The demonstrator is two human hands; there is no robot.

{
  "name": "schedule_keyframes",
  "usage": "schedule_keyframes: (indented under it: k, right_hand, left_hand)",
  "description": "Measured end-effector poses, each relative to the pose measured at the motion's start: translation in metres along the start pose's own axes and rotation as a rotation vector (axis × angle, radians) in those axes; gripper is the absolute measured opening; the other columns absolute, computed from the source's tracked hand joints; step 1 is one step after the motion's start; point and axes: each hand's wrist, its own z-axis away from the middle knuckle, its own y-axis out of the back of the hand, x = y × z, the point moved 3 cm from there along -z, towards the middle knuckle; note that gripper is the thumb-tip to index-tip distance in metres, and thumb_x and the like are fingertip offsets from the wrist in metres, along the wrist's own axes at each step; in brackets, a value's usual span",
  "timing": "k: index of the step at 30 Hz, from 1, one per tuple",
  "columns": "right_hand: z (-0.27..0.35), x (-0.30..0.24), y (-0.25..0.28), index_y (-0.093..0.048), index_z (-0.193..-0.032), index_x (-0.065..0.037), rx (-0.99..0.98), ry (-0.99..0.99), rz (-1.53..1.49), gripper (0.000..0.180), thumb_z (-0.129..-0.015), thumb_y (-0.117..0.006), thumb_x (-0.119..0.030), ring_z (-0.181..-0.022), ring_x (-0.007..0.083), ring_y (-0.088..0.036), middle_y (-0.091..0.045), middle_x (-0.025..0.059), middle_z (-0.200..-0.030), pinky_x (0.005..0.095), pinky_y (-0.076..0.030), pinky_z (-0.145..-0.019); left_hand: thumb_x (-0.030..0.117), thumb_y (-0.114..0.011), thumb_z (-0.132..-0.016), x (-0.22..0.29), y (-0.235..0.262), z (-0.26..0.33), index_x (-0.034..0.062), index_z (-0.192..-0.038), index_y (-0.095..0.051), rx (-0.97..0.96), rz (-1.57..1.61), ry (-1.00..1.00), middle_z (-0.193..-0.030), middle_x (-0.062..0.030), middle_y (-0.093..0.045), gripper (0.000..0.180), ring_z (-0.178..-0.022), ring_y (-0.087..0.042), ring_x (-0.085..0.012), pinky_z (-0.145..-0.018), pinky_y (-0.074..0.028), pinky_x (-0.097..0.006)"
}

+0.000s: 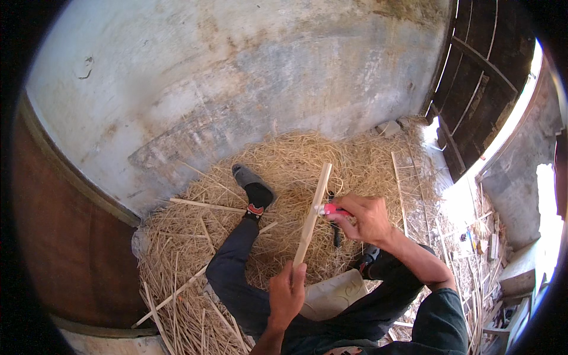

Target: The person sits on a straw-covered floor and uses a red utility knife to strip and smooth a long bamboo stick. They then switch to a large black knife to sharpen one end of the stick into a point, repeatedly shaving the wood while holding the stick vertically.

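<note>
Left hand (286, 294) has its fingers curled tight around the bottom end of a pale wooden stick (312, 216), which angles up past them. Right hand (362, 219) fingers are clenched on a red-handled knife (330, 209), pressed against the stick higher up.

Left hand (286, 294) fisted low; right hand (362, 218) clenched higher, wrist bent.

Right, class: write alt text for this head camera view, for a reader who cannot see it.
Seated on straw, a person grips the lower end of a pale wooden strip in the left hand while the right hand presses a red-handled tool against its side. Legs in dark trousers stretch toward a weathered wall, with more strips scattered on the straw.
</note>
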Motion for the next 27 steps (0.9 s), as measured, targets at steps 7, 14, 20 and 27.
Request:
schedule_keyframes:
  k: [7,14,20,27]
  right_hand:
    - [-0.037,0.083,0.075,-0.073,-0.107,-0.005,0.362,-0.387,0.115,0.028,-0.100,-0.066,-0.031,-0.052,0.0191,-0.059,-0.064,0.0116,-0.064,0.0366,-0.045,-0.053]
    - [-0.014,0.027,0.029,-0.073,-0.108,-0.008,0.050,-0.228,-0.078,0.023,-0.098,-0.069,-0.028,-0.058,0.0245,-0.064,-0.068,0.0106,-0.074,0.0379,-0.050,-0.057]
    - [0.011,-0.020,-0.004,-0.073,-0.103,-0.013,-0.086,0.116,-0.145,0.020,-0.093,-0.073,-0.030,-0.060,0.0268,-0.068,-0.070,0.0069,-0.081,0.0383,-0.054,-0.053]
    - [0.012,-0.032,-0.007,-0.074,-0.103,-0.015,-0.081,0.114,-0.066,0.024,-0.089,-0.076,-0.034,-0.058,0.0258,-0.067,-0.069,0.0043,-0.080,0.0384,-0.052,-0.048]
  left_hand:
    - [0.031,-0.057,-0.106,-0.018,0.002,0.037,0.0017,-0.090,-0.063,-0.180,0.044,0.068,-0.059,-0.0067,-0.051,0.034,-0.052,-0.047,-0.0166,-0.049,-0.036,-0.036]
    - [0.034,-0.062,-0.104,-0.027,0.007,0.002,0.0005,-0.087,-0.062,-0.034,0.005,0.032,-0.052,-0.0068,-0.047,0.038,-0.043,-0.046,-0.0192,-0.046,-0.035,-0.036]
    - [0.029,-0.065,-0.102,-0.007,0.000,-0.010,0.0008,-0.089,-0.062,0.017,0.030,-0.059,-0.055,-0.0127,-0.052,0.031,-0.043,-0.053,-0.0272,-0.046,-0.037,-0.039]
    - [0.027,-0.065,-0.102,0.008,0.002,-0.008,0.0006,-0.090,-0.062,0.059,-0.027,-0.058,-0.055,-0.0155,-0.054,0.029,-0.046,-0.059,-0.0323,-0.045,-0.039,-0.041]
